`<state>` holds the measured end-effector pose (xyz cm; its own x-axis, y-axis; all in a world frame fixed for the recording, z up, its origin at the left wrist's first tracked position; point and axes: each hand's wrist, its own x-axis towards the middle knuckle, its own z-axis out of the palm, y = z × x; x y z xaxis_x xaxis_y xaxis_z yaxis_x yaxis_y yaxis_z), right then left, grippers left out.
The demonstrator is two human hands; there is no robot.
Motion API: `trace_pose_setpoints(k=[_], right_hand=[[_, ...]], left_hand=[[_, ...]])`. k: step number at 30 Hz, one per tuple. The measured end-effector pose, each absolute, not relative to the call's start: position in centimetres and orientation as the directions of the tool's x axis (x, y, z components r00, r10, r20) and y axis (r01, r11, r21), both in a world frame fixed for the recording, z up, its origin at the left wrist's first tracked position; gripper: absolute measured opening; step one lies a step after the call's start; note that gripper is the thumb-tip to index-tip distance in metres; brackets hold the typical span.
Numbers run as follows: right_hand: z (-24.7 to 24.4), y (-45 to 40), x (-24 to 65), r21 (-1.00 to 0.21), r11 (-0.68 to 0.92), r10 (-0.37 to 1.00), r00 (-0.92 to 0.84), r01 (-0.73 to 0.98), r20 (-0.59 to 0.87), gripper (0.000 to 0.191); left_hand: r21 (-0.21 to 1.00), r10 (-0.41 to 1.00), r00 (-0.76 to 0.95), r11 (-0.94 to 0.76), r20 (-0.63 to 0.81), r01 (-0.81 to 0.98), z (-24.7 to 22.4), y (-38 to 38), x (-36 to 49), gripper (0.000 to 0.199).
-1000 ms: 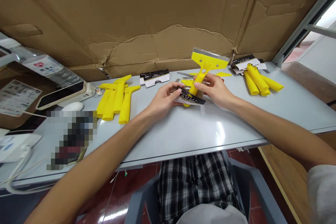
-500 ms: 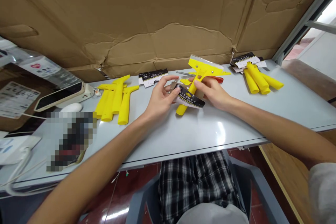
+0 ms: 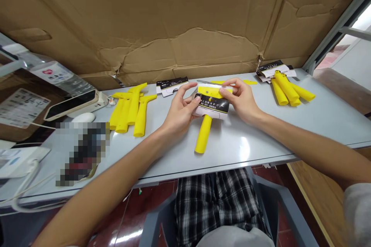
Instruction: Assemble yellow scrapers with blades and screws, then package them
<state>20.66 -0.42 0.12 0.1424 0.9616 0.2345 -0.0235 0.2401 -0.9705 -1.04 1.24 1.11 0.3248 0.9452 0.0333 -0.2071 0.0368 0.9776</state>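
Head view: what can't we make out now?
All head view:
- Yellow scraper, middle: mostly behind printed card.
- Left hand, lower fingers: behind the card.
- Card's finest print: too small.
- Item at left: pixelated.
- Labelled box: cut by left edge.

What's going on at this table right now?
A person holds a yellow scraper and a black-and-white packaging card in both hands. The left hand grips the card's left side, and the right hand pinches the scraper's head near its right end. The card lies across the scraper, whose handle sticks out below. On the table, yellow handles lie to the left, with more yellow handles to the right beside a pile of cards.
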Motion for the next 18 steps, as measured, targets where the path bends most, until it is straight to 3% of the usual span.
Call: trace_pose_setpoints(k=[7,14,18], right_hand=[[0.31,-0.37,20.38,-0.965,0.249,0.966,0.093,-0.079,0.242,0.05],[0.13,-1.02,20.01,-0.975,0.15,0.959,-0.217,-0.161,0.183,0.059],[0.07,-0.94,20.05,-0.964,0.168,0.958,-0.197,-0.206,0.209,0.066]], left_hand=[[0.983,0.97,0.222,-0.058,0.097,-0.177,1.55,1.17,-1.08,0.065],[0.98,0.978,0.125,-0.153,0.17,-0.131,1.62,1.55,-1.28,0.057],[0.97,0.977,0.056,-0.198,0.208,-0.144,1.28,1.95,-1.38,0.046]])
